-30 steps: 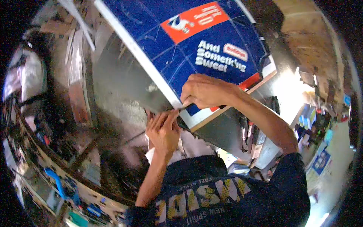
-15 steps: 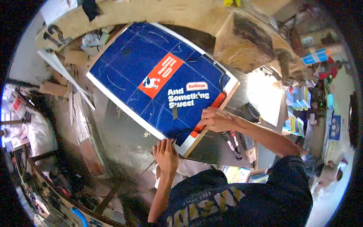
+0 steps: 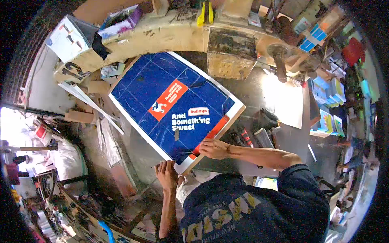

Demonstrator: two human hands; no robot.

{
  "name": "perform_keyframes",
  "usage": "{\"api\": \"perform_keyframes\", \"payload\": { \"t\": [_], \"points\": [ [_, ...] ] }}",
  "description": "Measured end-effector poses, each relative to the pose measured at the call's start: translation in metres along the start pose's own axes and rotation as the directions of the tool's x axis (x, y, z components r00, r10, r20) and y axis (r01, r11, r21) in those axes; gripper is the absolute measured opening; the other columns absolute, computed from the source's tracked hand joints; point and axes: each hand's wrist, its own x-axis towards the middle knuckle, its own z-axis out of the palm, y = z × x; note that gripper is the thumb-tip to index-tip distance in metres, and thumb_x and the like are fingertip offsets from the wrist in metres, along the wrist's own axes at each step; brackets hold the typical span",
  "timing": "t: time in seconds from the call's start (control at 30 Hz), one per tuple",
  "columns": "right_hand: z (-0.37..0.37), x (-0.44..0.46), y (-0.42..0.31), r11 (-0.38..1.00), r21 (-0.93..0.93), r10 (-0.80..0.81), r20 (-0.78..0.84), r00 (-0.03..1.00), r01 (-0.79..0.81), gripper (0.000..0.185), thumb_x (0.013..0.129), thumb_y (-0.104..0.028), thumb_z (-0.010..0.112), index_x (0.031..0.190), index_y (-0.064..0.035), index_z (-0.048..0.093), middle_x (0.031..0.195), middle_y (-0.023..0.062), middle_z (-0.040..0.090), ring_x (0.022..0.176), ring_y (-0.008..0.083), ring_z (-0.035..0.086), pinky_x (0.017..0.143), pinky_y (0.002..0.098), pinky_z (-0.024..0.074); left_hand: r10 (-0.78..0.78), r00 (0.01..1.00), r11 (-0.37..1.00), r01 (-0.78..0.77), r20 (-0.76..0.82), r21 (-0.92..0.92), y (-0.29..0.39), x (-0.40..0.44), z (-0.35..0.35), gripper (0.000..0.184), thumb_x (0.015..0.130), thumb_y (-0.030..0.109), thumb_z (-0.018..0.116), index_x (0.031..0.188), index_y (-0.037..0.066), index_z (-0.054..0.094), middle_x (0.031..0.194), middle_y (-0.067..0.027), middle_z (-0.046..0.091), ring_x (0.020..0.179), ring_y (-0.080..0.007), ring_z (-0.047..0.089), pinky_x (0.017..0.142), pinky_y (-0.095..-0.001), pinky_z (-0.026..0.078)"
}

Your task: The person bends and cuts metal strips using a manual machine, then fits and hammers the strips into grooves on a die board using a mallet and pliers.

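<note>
A large printed sheet [image 3: 142, 77], dark blue with white borders, lies slantwise on a dark tabletop. It has a red panel, white lettering and a red strip [image 3: 219, 126] along its right edge. A brownish side under that edge suggests a stack or board below. My left hand [image 3: 167, 176] is at the near corner, its bent fingers closed on the sheet's edge; the fingertips are partly hidden. My right hand [image 3: 213, 148] has its fingers pressed together on the near end of the red strip. A small grey piece [image 3: 176, 134] lies on the sheet below the lettering.
Right of the sheet lie a red-and-black tool [image 3: 246, 137] and a grey cylinder [image 3: 264, 138]. A white sheet [image 3: 283, 105] is further right. A wooden beam [image 3: 162, 36] with a yellow clamp-like piece [image 3: 205, 14] crosses behind. White strips [image 3: 91, 106] lie at the left.
The view has shifted, so the sheet and hands appear lower and more surroundings show. Both hands stay at about the same places on the sheet.
</note>
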Motion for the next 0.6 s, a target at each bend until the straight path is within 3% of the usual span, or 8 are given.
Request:
{"api": "perform_keyframes", "payload": {
  "t": [0.1, 0.17, 0.3, 0.4, 0.47, 0.5, 0.57, 0.6],
  "points": [
    [-0.002, 0.008, 0.005, 0.995, 0.102, -0.001, 0.178, 0.984, -0.017, 0.018, 0.080, -0.021, 0.058, 0.092, -0.0075, 0.058, 0.090, 0.0053, 0.059, 0.093, 0.0200, 0.061, 0.086, 0.0340, 0.0487, -0.005, 1.000, 1.000, 0.005, -0.007, -0.007, -0.017, -0.002, 0.016, 0.007, 0.082, 0.008, 0.064, 0.078, 0.006, 0.059, 0.076, -0.0098, 0.062, 0.076, -0.0296, 0.060, 0.076, -0.0419, 0.041],
    [0.003, 0.009, 0.009, 0.983, 0.181, 0.000, 0.178, 0.984, -0.032, 0.021, 0.079, -0.021, 0.060, 0.094, -0.0072, 0.058, 0.089, 0.0051, 0.059, 0.092, 0.0215, 0.061, 0.086, 0.0351, 0.0481, -0.242, 0.954, 0.897, 0.289, 0.177, -0.335, -0.028, -0.001, 0.022, 0.009, 0.082, 0.008, 0.065, 0.077, 0.006, 0.058, 0.076, -0.0103, 0.062, 0.076, -0.0301, 0.059, 0.075, -0.0415, 0.041],
    [-0.017, 0.008, 0.010, 0.991, 0.129, -0.012, 0.277, 0.961, -0.025, 0.025, 0.074, -0.014, 0.067, 0.095, -0.0036, 0.059, 0.101, 0.0102, 0.064, 0.106, 0.0240, 0.059, 0.094, 0.0332, 0.0460, 0.043, 0.998, 0.998, -0.041, 0.036, -0.057, 0.010, 0.033, -0.033, 0.008, 0.080, 0.006, 0.063, 0.076, 0.006, 0.057, 0.074, -0.0101, 0.059, 0.075, -0.0304, 0.059, 0.074, -0.0413, 0.041],
    [-0.088, 0.037, 0.023, 0.964, 0.265, -0.026, 0.119, 0.993, -0.007, 0.037, 0.076, -0.028, 0.073, 0.100, -0.0032, 0.060, 0.107, 0.0105, 0.063, 0.116, 0.0256, 0.055, 0.101, 0.0411, 0.0398, 0.032, 0.999, 0.999, -0.033, 0.017, 0.020, 0.035, 0.044, -0.062, 0.007, 0.079, 0.004, 0.063, 0.076, 0.007, 0.057, 0.073, -0.0099, 0.059, 0.074, -0.0291, 0.059, 0.073, -0.0407, 0.041],
    [-0.132, 0.041, 0.041, 0.937, 0.303, 0.160, 0.074, 0.984, -0.175, 0.055, 0.074, -0.047, 0.076, 0.104, -0.0028, 0.063, 0.113, 0.0102, 0.061, 0.125, 0.0257, 0.049, 0.107, 0.0486, 0.0303, -0.025, 0.996, 0.999, 0.022, 0.082, 0.036, 0.038, 0.042, -0.063, 0.004, 0.078, 0.002, 0.062, 0.077, 0.006, 0.060, 0.077, -0.0103, 0.062, 0.077, -0.0303, 0.060, 0.075, -0.0414, 0.042],
    [-0.133, 0.032, 0.057, 0.937, 0.304, 0.160, 0.066, 0.985, -0.173, 0.055, 0.074, -0.047, 0.076, 0.104, -0.0028, 0.063, 0.113, 0.0102, 0.061, 0.125, 0.0257, 0.049, 0.107, 0.0486, 0.0303, -0.021, 0.997, 0.999, 0.017, 0.080, 0.044, 0.026, 0.040, -0.052, 0.004, 0.078, 0.002, 0.062, 0.077, 0.006, 0.060, 0.077, -0.0103, 0.062, 0.077, -0.0303, 0.060, 0.075, -0.0414, 0.042],
    [-0.119, 0.004, 0.083, 0.992, 0.080, 0.064, 0.314, 0.947, -0.094, 0.064, 0.072, -0.057, 0.076, 0.104, -0.0033, 0.066, 0.111, 0.0080, 0.060, 0.124, 0.0254, 0.047, 0.107, 0.0517, 0.0253, -0.006, 0.995, 0.983, 0.024, 0.100, -0.184, -0.009, 0.031, -0.022, 0.005, 0.077, 0.001, 0.061, 0.080, 0.005, 0.064, 0.081, -0.0110, 0.066, 0.080, -0.0327, 0.061, 0.078, -0.0432, 0.044],
    [-0.112, -0.006, 0.086, 0.993, 0.072, 0.071, 0.301, 0.951, -0.097, 0.064, 0.072, -0.057, 0.076, 0.104, -0.0033, 0.066, 0.111, 0.0080, 0.060, 0.124, 0.0254, 0.047, 0.107, 0.0517, 0.0253, -0.056, 0.989, 0.987, 0.075, 0.134, -0.143, -0.015, 0.028, -0.014, 0.007, 0.078, 0.003, 0.061, 0.083, 0.005, 0.066, 0.082, -0.0123, 0.067, 0.083, -0.0346, 0.062, 0.080, -0.0443, 0.045]
  ]
}}
